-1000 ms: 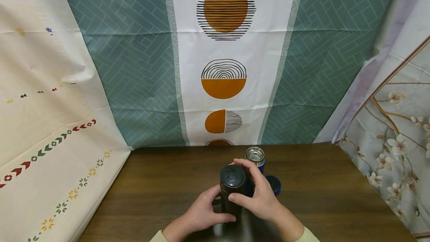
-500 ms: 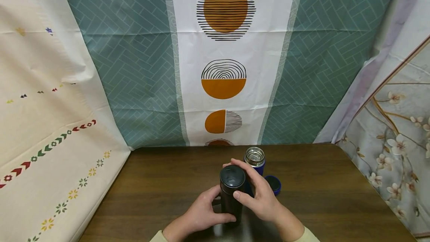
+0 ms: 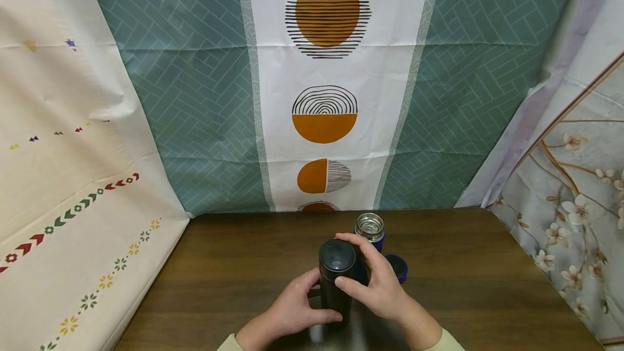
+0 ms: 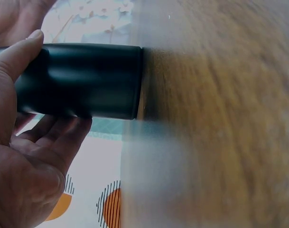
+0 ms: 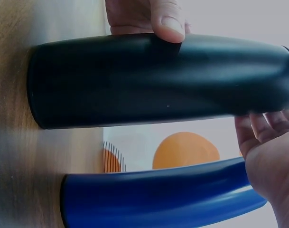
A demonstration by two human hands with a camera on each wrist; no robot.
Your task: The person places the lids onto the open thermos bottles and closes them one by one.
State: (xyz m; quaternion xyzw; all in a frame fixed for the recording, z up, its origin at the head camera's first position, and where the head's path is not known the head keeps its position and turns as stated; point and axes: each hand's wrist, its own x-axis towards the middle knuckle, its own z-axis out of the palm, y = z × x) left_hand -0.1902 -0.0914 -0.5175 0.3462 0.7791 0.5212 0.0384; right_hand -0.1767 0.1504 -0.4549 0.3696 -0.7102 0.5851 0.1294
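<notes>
A black thermos point(image 3: 336, 291) stands upright on the table, its dark lid point(image 3: 337, 255) on top. My left hand point(image 3: 297, 302) grips the lower body from the left, thumb across the front; in the left wrist view its fingers point(image 4: 73, 137) curl round the far side. Around the upper end, just at the lid, my right hand point(image 3: 377, 283) holds the thermos, thumb in front and fingers behind. The right wrist view shows the thermos body point(image 5: 135, 80) lying across the picture, base against the wood. Part of the right fingers is hidden behind the lid.
Behind the right hand stands a blue thermos point(image 3: 370, 225) with its steel mouth uncovered. Its blue-rimmed black lid point(image 3: 397, 267) lies on the wooden table point(image 3: 468, 275) to the right. Patterned cloths point(image 3: 209, 96) hang along the back and sides.
The right thumb and fingers have shifted slightly round the top of the black thermos, over and partly back. The left hand and thermos stay in place.
</notes>
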